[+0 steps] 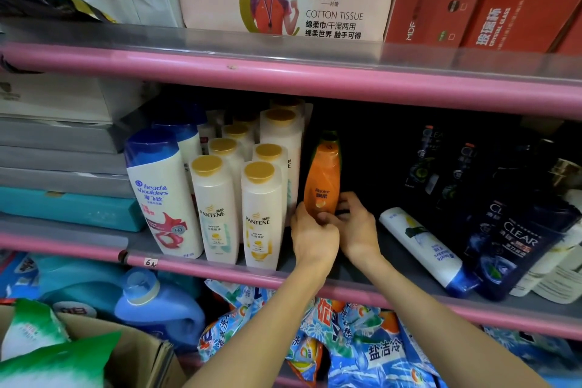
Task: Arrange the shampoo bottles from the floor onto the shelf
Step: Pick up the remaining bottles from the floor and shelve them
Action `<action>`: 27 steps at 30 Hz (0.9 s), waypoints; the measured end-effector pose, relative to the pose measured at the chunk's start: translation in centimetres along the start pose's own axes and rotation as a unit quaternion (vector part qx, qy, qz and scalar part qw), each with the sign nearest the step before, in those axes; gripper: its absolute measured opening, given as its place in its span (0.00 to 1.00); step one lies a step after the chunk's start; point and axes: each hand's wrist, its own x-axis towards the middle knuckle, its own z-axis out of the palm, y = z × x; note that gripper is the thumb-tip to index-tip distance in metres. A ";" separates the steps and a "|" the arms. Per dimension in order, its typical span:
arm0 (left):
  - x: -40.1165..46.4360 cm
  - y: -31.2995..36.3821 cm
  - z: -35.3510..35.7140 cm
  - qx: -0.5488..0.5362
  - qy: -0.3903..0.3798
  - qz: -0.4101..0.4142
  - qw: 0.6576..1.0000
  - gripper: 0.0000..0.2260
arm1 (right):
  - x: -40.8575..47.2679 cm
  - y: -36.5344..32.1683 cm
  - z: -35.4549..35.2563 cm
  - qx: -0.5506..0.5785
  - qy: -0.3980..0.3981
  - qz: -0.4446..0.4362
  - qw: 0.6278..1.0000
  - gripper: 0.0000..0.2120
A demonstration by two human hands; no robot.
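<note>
Fingers of the left hand (pixel 310 238) and right hand (pixel 352 224) pinch the base of the upright orange bottle (pixel 323 178), just right of the Pantene bottles (pixel 239 198) on the shelf (pixel 362 274); rigid, smooth plastic, probably slippery and top-heavy, best held low.

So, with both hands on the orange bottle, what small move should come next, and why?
Probably let go: the orange bottle stands upright on the shelf beside the Pantene bottles, with the left hand and right hand gripping its base.
</note>
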 end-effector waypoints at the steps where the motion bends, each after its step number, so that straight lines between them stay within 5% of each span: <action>1: 0.0 0.0 0.0 0.000 0.001 0.001 1.000 0.21 | 0.0 0.0 0.0 0.001 -0.001 0.002 1.000 0.21; 7: -1.9 0.0 -1.3 0.018 -0.006 0.002 1.000 0.16 | -2.4 -1.3 -1.7 -0.023 0.001 0.028 0.999 0.26; 12: -7.1 -0.8 -4.2 0.028 -0.072 0.018 0.997 0.19 | -7.4 -3.6 -4.7 -0.028 -0.010 0.013 0.999 0.15; 18: -12.2 -3.3 -7.7 0.022 -0.042 0.035 0.998 0.14 | -15.2 -4.9 -5.2 -0.003 -0.045 0.024 0.999 0.09; 27: -15.4 -15.9 -9.1 0.131 -0.084 -0.043 0.987 0.10 | -23.8 2.1 0.5 -0.050 -0.133 0.079 0.987 0.10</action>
